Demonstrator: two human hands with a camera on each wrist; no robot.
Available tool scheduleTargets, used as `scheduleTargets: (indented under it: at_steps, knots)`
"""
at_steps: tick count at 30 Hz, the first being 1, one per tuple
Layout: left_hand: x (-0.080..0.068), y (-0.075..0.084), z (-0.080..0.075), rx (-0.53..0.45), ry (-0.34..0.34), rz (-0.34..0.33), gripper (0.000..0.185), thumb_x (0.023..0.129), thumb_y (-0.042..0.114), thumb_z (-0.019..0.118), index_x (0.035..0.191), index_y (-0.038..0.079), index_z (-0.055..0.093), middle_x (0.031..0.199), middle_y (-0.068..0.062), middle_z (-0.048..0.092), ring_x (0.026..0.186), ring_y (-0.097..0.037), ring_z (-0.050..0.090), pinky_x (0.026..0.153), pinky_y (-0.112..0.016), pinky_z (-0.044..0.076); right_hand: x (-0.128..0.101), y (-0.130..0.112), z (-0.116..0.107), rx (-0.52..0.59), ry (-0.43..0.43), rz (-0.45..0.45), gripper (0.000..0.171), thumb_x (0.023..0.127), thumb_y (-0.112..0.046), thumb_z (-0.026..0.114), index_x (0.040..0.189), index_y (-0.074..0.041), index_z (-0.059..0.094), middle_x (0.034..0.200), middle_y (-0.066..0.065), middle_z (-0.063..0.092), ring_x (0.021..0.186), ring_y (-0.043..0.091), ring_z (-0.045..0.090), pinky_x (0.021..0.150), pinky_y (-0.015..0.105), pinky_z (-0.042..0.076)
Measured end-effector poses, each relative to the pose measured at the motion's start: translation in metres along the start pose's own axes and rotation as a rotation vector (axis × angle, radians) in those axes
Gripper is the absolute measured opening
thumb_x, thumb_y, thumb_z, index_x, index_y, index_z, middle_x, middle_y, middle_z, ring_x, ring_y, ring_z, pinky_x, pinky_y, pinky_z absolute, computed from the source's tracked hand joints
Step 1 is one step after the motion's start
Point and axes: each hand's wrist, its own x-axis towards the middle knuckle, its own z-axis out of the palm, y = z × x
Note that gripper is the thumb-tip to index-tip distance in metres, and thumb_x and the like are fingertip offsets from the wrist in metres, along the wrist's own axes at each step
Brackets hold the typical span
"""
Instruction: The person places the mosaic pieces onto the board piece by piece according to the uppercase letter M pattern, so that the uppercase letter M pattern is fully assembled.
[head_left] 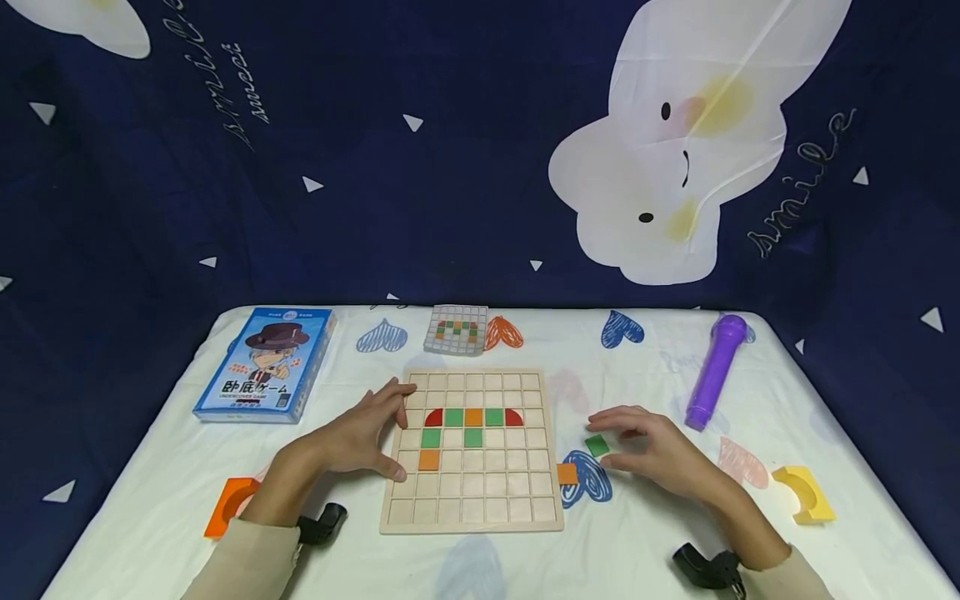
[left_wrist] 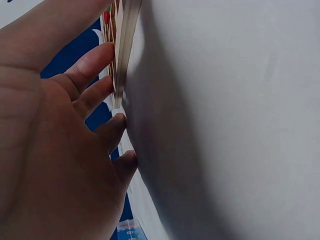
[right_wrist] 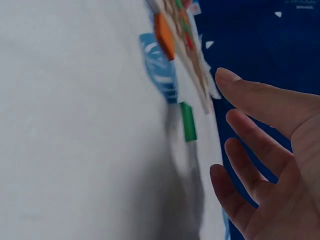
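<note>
**Ops:** What's on my feed: left hand (head_left: 360,437) lies flat at the left edge of the wooden grid board (head_left: 472,512), fingers straight and spread, thumb up near the board's top-left corner. It grips nothing. The left wrist view confirms it — fingertips (left_wrist: 100,57) right up against the board's edge.

**Eng:** Right side?

**Ops:** Right hand (head_left: 660,450) hovers over the cloth to the right of the board, fingers relaxed and loosely extended, nothing in it. A loose green tile (head_left: 597,446) lies on the cloth just beside its fingertips. From the right wrist view the tile (right_wrist: 188,121) is flat on the cloth with the fingers (right_wrist: 250,95) above it, apart — I can't tell from the head view whether they touch.

**Eng:** Board contents?

**Ops:** Third row from the top: red quarter piece, green, orange, green, red quarter piece. Below that, two green tiles. Below that, one orange tile (head_left: 429,459) on the left. A further orange tile (head_left: 567,474) sits off the board, against its right edge.

**Eng:** Anything else on the table?

**Ops:** Blue game box (head_left: 266,362) far left, small pattern card (head_left: 456,329) behind the board, purple cylinder (head_left: 716,369) on the right, yellow curved block (head_left: 806,493) near right, orange curved block (head_left: 228,504) near left.
</note>
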Motion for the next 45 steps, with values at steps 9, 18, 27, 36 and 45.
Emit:
scheduleTargets:
  at_steps: [9, 18, 27, 36, 45]
  knots:
    - [-0.001, 0.001, 0.000, -0.010, -0.001, 0.013, 0.059, 0.062, 0.038, 0.097, 0.096, 0.016, 0.054, 0.167, -0.013, 0.031, 0.161, -0.044, 0.008, 0.128, -0.067, 0.006, 0.000, 0.012, 0.006, 0.011, -0.029, 0.021, 0.042, 0.080, -0.024, 0.085, 0.121, -0.021, 0.073, 0.128, -0.003, 0.072, 0.121, -0.006, 0.058, 0.101, 0.011, 0.046]
    - [-0.002, 0.000, 0.000, -0.010, -0.003, 0.017, 0.058, 0.063, 0.038, 0.096, 0.096, 0.016, 0.054, 0.167, -0.013, 0.031, 0.160, -0.044, 0.009, 0.128, -0.067, 0.006, 0.003, 0.015, 0.008, 0.006, -0.071, 0.069, 0.040, 0.082, -0.028, 0.084, 0.120, -0.026, 0.073, 0.127, -0.009, 0.072, 0.123, -0.003, 0.058, 0.105, 0.012, 0.044]
    - [-0.002, 0.001, 0.001, -0.004, 0.003, -0.006, 0.060, 0.060, 0.038, 0.097, 0.097, 0.017, 0.054, 0.168, -0.013, 0.030, 0.161, -0.043, 0.009, 0.128, -0.067, 0.007, 0.004, 0.018, 0.010, 0.017, -0.068, 0.032, 0.032, 0.084, -0.026, 0.082, 0.115, -0.025, 0.075, 0.123, -0.003, 0.074, 0.119, 0.002, 0.062, 0.104, 0.008, 0.043]
    - [-0.002, -0.001, -0.001, -0.020, -0.010, 0.039, 0.058, 0.065, 0.039, 0.095, 0.098, 0.017, 0.053, 0.167, -0.014, 0.030, 0.160, -0.046, 0.008, 0.127, -0.068, 0.006, 0.005, 0.017, 0.008, 0.048, -0.088, 0.020, 0.026, 0.084, -0.023, 0.081, 0.110, -0.023, 0.077, 0.115, -0.003, 0.075, 0.112, 0.001, 0.064, 0.099, 0.012, 0.048]
    - [-0.002, -0.001, -0.002, -0.028, -0.016, 0.044, 0.059, 0.065, 0.039, 0.095, 0.099, 0.016, 0.053, 0.167, -0.014, 0.030, 0.160, -0.047, 0.008, 0.127, -0.069, 0.006, 0.005, 0.016, 0.008, 0.060, -0.089, 0.021, 0.024, 0.084, -0.021, 0.082, 0.107, -0.022, 0.077, 0.111, -0.002, 0.076, 0.108, 0.000, 0.064, 0.097, 0.012, 0.048]
